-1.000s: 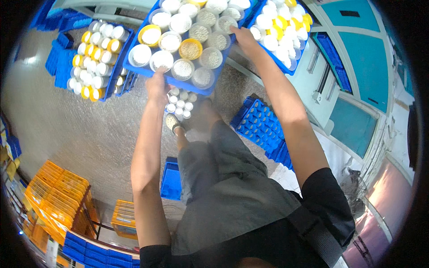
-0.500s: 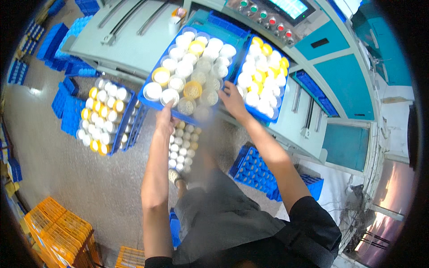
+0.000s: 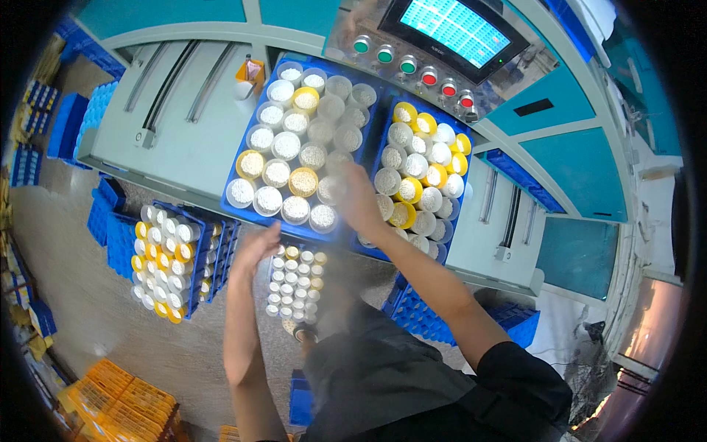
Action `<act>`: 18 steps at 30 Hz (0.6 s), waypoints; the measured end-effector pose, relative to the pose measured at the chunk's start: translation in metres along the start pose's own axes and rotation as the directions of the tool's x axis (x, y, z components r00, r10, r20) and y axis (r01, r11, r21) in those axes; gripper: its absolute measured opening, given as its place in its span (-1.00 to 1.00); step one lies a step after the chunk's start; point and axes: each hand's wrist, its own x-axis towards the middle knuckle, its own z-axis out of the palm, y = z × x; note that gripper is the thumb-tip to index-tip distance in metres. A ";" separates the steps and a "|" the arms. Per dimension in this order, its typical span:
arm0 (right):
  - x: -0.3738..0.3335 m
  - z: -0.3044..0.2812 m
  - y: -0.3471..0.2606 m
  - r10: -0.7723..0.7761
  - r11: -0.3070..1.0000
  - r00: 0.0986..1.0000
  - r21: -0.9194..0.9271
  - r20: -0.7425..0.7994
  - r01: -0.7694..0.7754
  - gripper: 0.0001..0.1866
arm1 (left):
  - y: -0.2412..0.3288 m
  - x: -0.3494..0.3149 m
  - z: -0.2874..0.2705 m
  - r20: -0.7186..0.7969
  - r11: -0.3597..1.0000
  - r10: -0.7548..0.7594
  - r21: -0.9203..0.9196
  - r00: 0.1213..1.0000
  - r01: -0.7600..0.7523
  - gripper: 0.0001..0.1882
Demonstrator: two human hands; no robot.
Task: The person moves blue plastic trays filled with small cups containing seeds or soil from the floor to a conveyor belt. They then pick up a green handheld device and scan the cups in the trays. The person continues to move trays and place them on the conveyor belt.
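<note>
A blue tray (image 3: 234,202) holds rows of clear and yellow cups filled with small white pieces, and rests on the machine's ledge. At its front edge is my left hand (image 3: 254,249), fingers loosely extended and the tips close to the rim. My right hand (image 3: 361,200) reaches over the tray's front right side, beside the cups; its fingers are smeared by motion and a hazy patch. Directly right stands a second blue tray (image 3: 377,252) of similar white-filled clear and yellow cups.
Behind the trays are a control panel with a lit screen (image 3: 455,31) and green and red buttons (image 3: 407,64). A pale worktop (image 3: 173,158) extends left. Tilted cup trays (image 3: 166,258), blue trays (image 3: 423,313) and orange crates (image 3: 125,401) stand on the floor.
The left tray has come down and back onto the ledge, and now sits level beside the other tray. My left hand has slipped lower, off its earlier hold; my right hand has shifted left and down.
</note>
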 end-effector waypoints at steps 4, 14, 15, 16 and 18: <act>-0.001 0.036 -0.024 0.142 0.987 0.988 -0.062 -0.054 -0.146 -0.22 | 0.060 -0.023 -0.010 0.020 0.332 0.768 0.843 0.640 -0.424 -0.52; 0.037 0.064 -0.049 0.533 0.840 0.837 -0.194 0.121 -0.507 -0.15 | 0.105 0.075 0.024 0.293 0.022 0.639 0.918 0.712 -0.397 -0.41; 0.038 0.069 -0.044 0.525 0.845 0.845 -0.181 0.102 -0.503 -0.22 | 0.099 0.081 0.022 0.303 -0.003 0.692 0.909 0.655 -0.418 -0.50; 0.036 0.076 -0.040 0.521 0.848 0.850 -0.152 0.071 -0.507 -0.30 | 0.093 0.087 0.023 0.259 0.080 0.706 0.896 0.659 -0.438 -0.25; 0.037 0.093 -0.031 0.534 0.834 0.845 -0.145 -0.029 -0.532 -0.38 | 0.089 0.093 0.021 0.297 0.000 0.790 0.875 0.537 -0.484 -0.31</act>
